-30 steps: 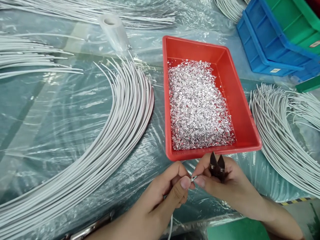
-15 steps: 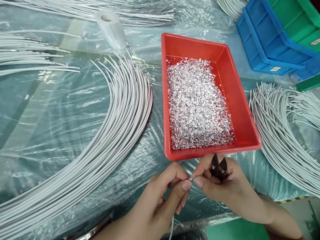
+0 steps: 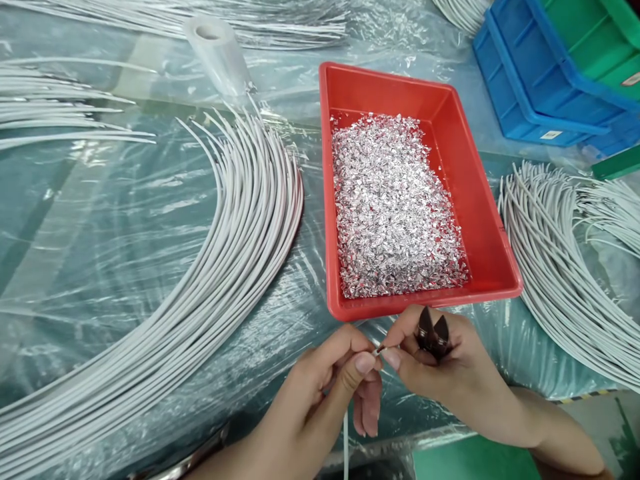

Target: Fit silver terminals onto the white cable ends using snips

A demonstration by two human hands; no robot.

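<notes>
My left hand pinches a white cable close to its end, between thumb and forefinger. Below that hand the cable hangs down past the table's edge. My right hand has its thumb and forefinger closed at the cable's stripped tip, meeting the left fingertips. Tucked in the right palm are wire cutters, dark jaws pointing up and apart; their handles are hidden by the hand. Just beyond both hands stands a red tray holding a heap of small silvery foil scraps.
A thick bundle of white cables curves along the left, another bundle on the right. A clear film roll stands at the back. Blue crates and a green crate are stacked back right. Plastic sheeting covers the table.
Both hands have shifted slightly left, still meeting at the cable tip. The left hand's lower fingers have spread outward, and the tip now looks brownish where it looked silvery. The view has moved a little.
</notes>
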